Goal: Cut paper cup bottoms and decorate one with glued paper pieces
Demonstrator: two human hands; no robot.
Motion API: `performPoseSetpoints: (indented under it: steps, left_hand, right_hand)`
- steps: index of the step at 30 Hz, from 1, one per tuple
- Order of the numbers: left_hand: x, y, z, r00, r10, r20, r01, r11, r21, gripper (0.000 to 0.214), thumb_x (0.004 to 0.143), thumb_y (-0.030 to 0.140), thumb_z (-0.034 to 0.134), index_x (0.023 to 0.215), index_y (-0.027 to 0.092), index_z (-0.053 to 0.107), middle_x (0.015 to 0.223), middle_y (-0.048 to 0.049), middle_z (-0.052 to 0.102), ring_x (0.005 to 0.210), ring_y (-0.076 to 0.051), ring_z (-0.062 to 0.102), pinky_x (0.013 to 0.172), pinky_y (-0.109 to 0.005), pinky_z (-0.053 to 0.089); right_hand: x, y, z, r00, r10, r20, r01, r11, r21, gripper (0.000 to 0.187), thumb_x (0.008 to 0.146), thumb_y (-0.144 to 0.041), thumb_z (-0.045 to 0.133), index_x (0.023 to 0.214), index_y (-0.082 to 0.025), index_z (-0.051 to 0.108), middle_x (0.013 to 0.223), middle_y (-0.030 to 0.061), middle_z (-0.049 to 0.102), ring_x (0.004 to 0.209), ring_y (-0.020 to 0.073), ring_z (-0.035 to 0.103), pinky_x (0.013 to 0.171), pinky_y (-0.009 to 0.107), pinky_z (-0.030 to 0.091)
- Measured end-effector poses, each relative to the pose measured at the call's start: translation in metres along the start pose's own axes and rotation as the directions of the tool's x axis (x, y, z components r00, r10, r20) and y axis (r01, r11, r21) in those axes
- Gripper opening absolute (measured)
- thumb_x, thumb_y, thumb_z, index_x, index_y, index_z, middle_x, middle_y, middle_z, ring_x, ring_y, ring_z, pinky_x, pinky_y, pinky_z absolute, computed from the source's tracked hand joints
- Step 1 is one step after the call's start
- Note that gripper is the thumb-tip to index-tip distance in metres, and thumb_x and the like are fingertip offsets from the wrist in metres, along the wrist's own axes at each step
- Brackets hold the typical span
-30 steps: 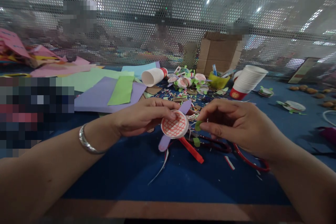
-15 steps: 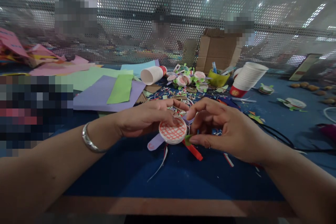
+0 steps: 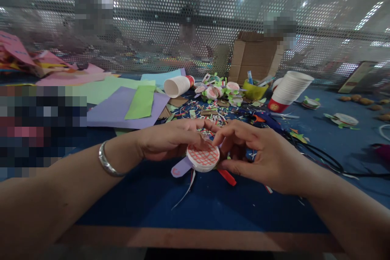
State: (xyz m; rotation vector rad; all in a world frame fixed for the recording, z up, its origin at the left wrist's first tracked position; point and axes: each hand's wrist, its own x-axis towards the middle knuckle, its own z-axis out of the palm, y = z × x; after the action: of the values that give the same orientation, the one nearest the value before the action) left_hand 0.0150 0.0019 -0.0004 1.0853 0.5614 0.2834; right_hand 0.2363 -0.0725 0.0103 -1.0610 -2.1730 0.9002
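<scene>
Meeting low over the blue table (image 3: pixel 137 199), both hands work just below the middle of the view. The left grip (image 3: pixel 170 140) comes in from nine o'clock, closed, its thumb lying on the face of a paper-cup base (image 3: pixel 203 157) and its fingers behind. The right grip (image 3: pixel 258 160) sits at three o'clock, half curled, thumb and forefinger parted about the rim; whether it pinches something there I cannot tell. Good handling, I judge, means letting the left thumb steady the piece lightly, lest the thin face dent, while the right fingertips bear on the rim alone, keeping the join square.

The cup base is tilted toward six o'clock, round and shallow, its white wall showing below a face crossed by uneven red lines. A rounded lilac paper strip (image 3: pixel 183 166) juts out at eight o'clock, and near its tip is a small red smile mark (image 3: pixel 176 172).
</scene>
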Motion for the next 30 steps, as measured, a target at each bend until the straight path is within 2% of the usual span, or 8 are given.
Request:
performPoseSetpoints:
  steps: [6,9,13,21,24,26,30]
  left_hand:
    - [0.000,0.000,0.003,1.000,-0.025,0.004,0.025,1.000,-0.016,0.056,0.071,0.016,0.081,0.123,0.017,0.061,0.096,-0.0057,0.077,0.081,-0.016,0.074,0.079,-0.025,0.055]
    - [-0.001,0.001,0.004,0.999,-0.038,0.000,0.038,0.999,-0.001,0.057,0.072,0.015,0.080,0.126,0.017,0.060,0.094,-0.0054,0.077,0.081,-0.016,0.074,0.080,-0.025,0.055]
    - [0.000,0.001,0.002,0.999,-0.046,0.012,0.046,0.999,0.005,0.057,0.074,0.016,0.080,0.127,0.017,0.059,0.094,-0.0059,0.078,0.080,-0.014,0.074,0.080,-0.024,0.055]
    - [-0.001,0.000,-0.003,0.998,-0.054,-0.026,0.054,0.998,0.021,0.057,0.076,0.018,0.079,0.129,0.018,0.059,0.100,-0.0071,0.077,0.087,-0.016,0.075,0.082,-0.024,0.057]
    - [-0.002,0.004,-0.005,0.997,-0.042,-0.057,0.044,0.999,0.029,0.057,0.079,0.017,0.078,0.132,0.018,0.057,0.103,-0.0077,0.076,0.087,-0.016,0.075,0.080,-0.024,0.058]
    - [-0.003,0.008,-0.007,0.995,-0.011,-0.101,0.014,0.999,0.029,0.053,0.081,0.015,0.076,0.130,0.017,0.056,0.098,-0.0062,0.075,0.080,-0.014,0.073,0.073,-0.021,0.057]
    - [-0.004,0.014,-0.015,0.975,0.087,-0.205,-0.083,0.996,0.030,0.045,0.083,0.009,0.069,0.126,0.018,0.057,0.090,-0.0043,0.073,0.070,-0.012,0.069,0.064,-0.019,0.056]
  right_hand:
    - [-0.002,0.000,0.001,0.999,-0.030,0.016,0.032,0.988,-0.149,0.025,0.089,-0.016,0.071,0.112,-0.022,0.063,0.085,-0.0043,0.069,0.062,0.0074,0.061,0.059,0.018,0.047]
    - [-0.003,-0.001,0.002,0.999,-0.031,0.019,0.034,0.983,-0.183,0.024,0.089,-0.015,0.070,0.112,-0.021,0.065,0.079,-0.0046,0.069,0.060,0.0078,0.062,0.058,0.018,0.045]
    - [-0.003,-0.003,0.002,0.999,-0.035,0.026,0.040,0.975,-0.219,0.022,0.088,-0.014,0.071,0.109,-0.020,0.068,0.083,-0.0032,0.071,0.063,0.0084,0.062,0.058,0.019,0.044]
    - [-0.003,-0.001,0.002,0.999,-0.024,0.030,0.028,0.988,-0.154,0.022,0.092,-0.016,0.069,0.113,-0.021,0.067,0.078,-0.0058,0.070,0.061,0.0066,0.063,0.060,0.017,0.046]
    - [-0.004,0.000,-0.001,0.998,-0.066,-0.015,0.063,0.986,-0.152,0.016,0.096,-0.022,0.067,0.112,-0.023,0.067,0.086,-0.0049,0.070,0.065,0.0061,0.062,0.062,0.017,0.047]
    - [-0.005,0.002,-0.006,0.992,-0.092,-0.085,0.074,0.978,-0.196,0.012,0.097,-0.024,0.066,0.108,-0.023,0.068,0.085,-0.0051,0.068,0.066,0.0062,0.060,0.062,0.017,0.046]
    - [-0.004,0.008,-0.018,0.978,-0.063,-0.197,-0.001,0.951,-0.309,0.008,0.097,-0.024,0.064,0.102,-0.023,0.069,0.081,-0.0049,0.067,0.065,0.0079,0.057,0.060,0.020,0.043]
